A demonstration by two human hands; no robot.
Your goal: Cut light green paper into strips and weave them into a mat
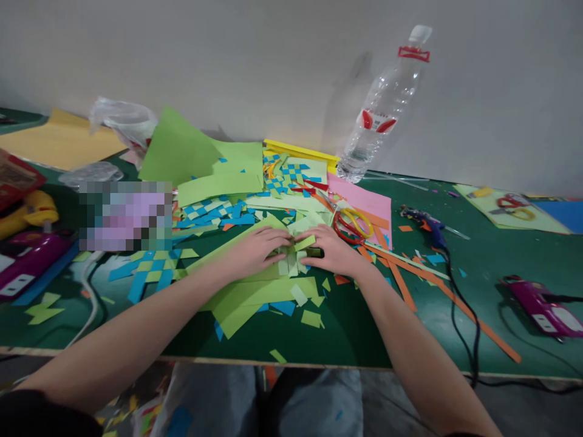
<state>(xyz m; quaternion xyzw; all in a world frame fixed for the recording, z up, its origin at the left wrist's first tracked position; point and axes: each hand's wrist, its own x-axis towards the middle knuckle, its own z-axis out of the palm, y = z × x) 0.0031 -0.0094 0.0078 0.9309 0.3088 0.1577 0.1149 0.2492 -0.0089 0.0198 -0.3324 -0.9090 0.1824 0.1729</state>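
Observation:
My left hand [255, 250] and my right hand [331, 250] meet over the middle of the table, fingers bent in towards each other. Between them are light green paper strips [305, 243], pinched at the fingertips; some strips are partly hidden by the fingers. Beneath my left hand lie larger green paper pieces [268, 291]. Just beyond my right hand rest scissors with yellow handles [359, 220] and others with red handles [348, 235]. Blue-and-green woven paper pieces [218, 209] are spread past my left hand.
A tall clear bottle [380, 112] stands against the wall. Orange strips [483, 334] and a glue gun [423, 224] with a black cable lie to the right, near a purple device [544, 306]. A green sheet [195, 145] leans at the back; paper scraps cover the green table [346, 340].

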